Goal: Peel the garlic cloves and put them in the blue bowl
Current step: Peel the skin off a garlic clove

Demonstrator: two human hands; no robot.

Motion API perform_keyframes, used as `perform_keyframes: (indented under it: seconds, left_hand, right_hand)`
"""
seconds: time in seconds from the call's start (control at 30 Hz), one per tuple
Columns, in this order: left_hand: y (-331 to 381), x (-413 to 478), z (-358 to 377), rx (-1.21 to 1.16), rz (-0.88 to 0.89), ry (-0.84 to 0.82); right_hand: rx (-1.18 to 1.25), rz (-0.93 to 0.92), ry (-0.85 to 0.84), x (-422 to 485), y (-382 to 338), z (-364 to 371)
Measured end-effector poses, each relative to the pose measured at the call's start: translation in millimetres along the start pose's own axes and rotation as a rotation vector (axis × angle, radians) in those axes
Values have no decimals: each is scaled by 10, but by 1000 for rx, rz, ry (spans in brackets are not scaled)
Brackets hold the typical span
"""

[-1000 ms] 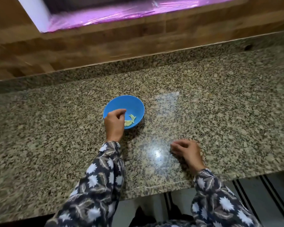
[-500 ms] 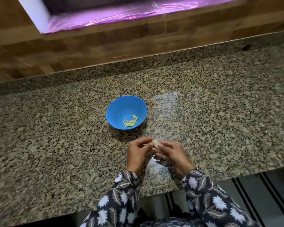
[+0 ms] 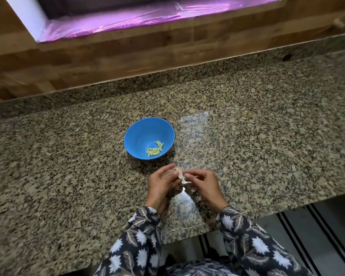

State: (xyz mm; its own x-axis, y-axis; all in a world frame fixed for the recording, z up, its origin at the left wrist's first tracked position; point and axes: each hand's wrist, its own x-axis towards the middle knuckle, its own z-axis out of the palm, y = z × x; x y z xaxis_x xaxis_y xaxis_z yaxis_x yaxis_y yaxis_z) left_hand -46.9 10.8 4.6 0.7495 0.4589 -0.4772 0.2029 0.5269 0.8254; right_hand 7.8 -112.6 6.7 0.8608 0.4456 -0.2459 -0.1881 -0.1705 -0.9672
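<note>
Spanning the foreground, a granite counter [image 3: 68, 186] is recorded; above its front a garlic clove [image 3: 181, 174] is pinched between left hand [image 3: 159, 186] and right hand [image 3: 205, 186]. Beyond are noted the blue bowl [image 3: 141, 134] holding peeled cloves [image 3: 153, 151], a wood-panelled wall [image 3: 108, 62], a purple-lit sill [image 3: 127, 18].

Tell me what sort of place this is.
Most likely a home kitchen: a speckled granite counter, a blue bowl holding peeled cloves, and the left hand and right hand pinching a garlic clove.
</note>
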Motion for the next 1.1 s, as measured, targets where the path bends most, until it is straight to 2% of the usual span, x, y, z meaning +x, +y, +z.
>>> perform_keyframes:
  seconds: [0.07, 0.17, 0.27, 0.43, 0.57, 0.7, 0.87, 1.0, 1.07, 1.1]
  left_hand:
    - [22, -3, -38, -19, -11, -32]
    - [24, -35, -53, 19, 18, -94]
    - [26, -44, -45, 167, 89, -115]
    - [26, -68, -1, 403, 246, -74]
    - [-12, -130, 38, 301, 249, -20]
    - [-53, -163, 63, 365, 284, -21]
    - [-80, -178, 42, 669, 480, 90]
    - [-127, -214, 4, 1069, 894, 61]
    - [-157, -220, -11, 1078, 920, 38]
    - [-160, -220, -14, 1002, 848, 42]
  right_hand:
    - [80, 54, 28, 10, -12, 13]
    - [157, 110, -23, 7, -33, 57]
    - [200, 138, -61, -13, -49, 56]
    - [232, 171, 7, 2, -18, -9]
    - [498, 276, 16, 9, -48, -7]
    - [670, 358, -10, -22, -40, 11]
    - [642, 382, -43, -42, -35, 25]
    - [465, 311, 8, -58, -38, 10]
    - [451, 313, 29, -48, -30, -18]
    - [463, 325, 30, -40, -24, -34]
